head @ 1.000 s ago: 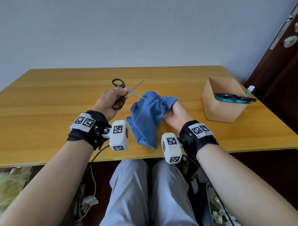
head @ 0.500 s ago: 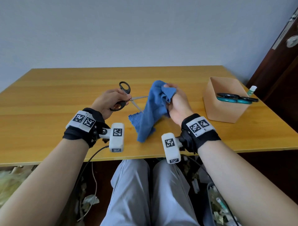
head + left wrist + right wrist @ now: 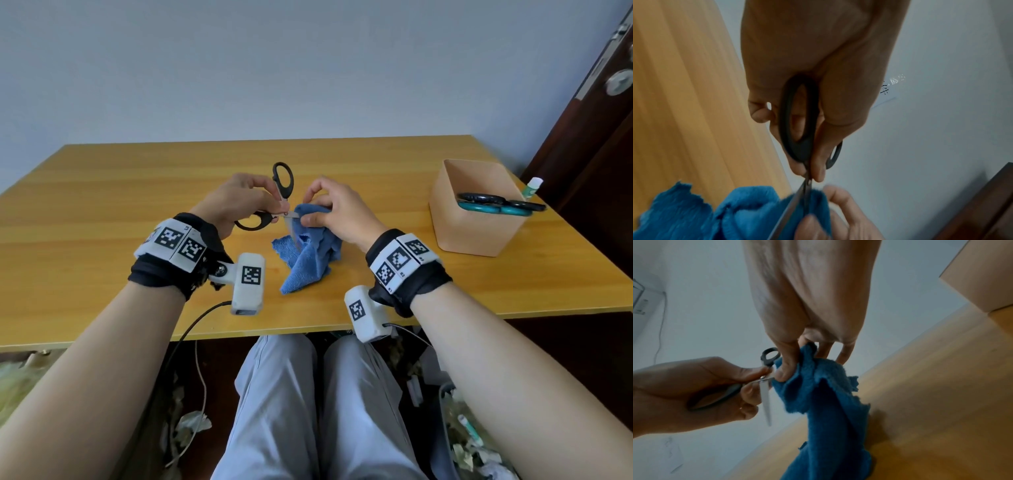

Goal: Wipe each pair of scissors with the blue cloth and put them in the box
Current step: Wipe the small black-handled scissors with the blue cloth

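Note:
My left hand (image 3: 239, 202) grips black-handled scissors (image 3: 283, 180) by the handles, with the blades spread apart above the middle of the table. My right hand (image 3: 334, 212) pinches the blue cloth (image 3: 308, 253) around one blade near the pivot. The other blade (image 3: 765, 402) points down, bare. The cloth's lower part hangs onto the tabletop. In the left wrist view the scissors (image 3: 797, 116) run from my fingers into the blue cloth (image 3: 748, 211). The tan box (image 3: 476, 209) stands at the right with teal-and-black scissors (image 3: 496, 204) inside.
The wooden table (image 3: 102, 205) reaches to a pale wall. A small white and green bottle (image 3: 532, 186) stands behind the box, near the table's right edge. A dark wooden door (image 3: 596, 137) is at the far right.
The left hand turned the scissors so one handle loop points up and the blades opened wider. The right hand brought the cloth in and down, closing it around one blade near the pivot.

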Tool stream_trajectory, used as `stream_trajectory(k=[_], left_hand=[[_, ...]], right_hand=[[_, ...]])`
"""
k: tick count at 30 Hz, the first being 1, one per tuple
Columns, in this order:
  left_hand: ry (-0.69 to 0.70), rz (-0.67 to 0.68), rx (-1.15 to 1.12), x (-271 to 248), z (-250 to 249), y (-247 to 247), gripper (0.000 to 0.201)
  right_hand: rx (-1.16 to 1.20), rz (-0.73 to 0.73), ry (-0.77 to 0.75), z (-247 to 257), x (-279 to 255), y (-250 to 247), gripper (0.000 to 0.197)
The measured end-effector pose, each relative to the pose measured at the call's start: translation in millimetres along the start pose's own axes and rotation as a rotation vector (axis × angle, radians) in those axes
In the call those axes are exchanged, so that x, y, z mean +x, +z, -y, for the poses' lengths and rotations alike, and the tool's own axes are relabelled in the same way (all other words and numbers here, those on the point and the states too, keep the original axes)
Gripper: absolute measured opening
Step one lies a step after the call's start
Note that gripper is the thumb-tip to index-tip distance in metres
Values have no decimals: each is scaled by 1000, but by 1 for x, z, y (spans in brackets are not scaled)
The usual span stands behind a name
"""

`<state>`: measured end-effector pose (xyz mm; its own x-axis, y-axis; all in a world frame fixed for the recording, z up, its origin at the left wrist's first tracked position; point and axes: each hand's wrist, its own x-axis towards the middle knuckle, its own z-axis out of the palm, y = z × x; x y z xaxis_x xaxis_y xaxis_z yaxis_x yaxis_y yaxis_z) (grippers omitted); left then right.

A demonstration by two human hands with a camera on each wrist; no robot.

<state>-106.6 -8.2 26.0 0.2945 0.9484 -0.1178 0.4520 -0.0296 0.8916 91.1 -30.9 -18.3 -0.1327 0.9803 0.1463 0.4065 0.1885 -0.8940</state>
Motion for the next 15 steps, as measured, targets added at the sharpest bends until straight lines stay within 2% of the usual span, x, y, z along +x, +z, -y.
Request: stream_trajectory(k=[4,10,12,14,15], left_hand=[[-4,-22,-12,0,3,-11,18],[-5,31,-30,3,3,-10,15],[-15,4,-128,2,6,-17,14],[-39,-79,-255,2,11,-25,19],[-46,-123,-315,3,14,-29,22]], right_hand=[[63,-90,52,-9,-3,-10,27],[-5,-43,-5,7,0,-4,22],[-1,-145,43,2,2,-12,20],[5,-316,82,-5,3,-22,18],[22,-348,99,-9,2,-26,15]])
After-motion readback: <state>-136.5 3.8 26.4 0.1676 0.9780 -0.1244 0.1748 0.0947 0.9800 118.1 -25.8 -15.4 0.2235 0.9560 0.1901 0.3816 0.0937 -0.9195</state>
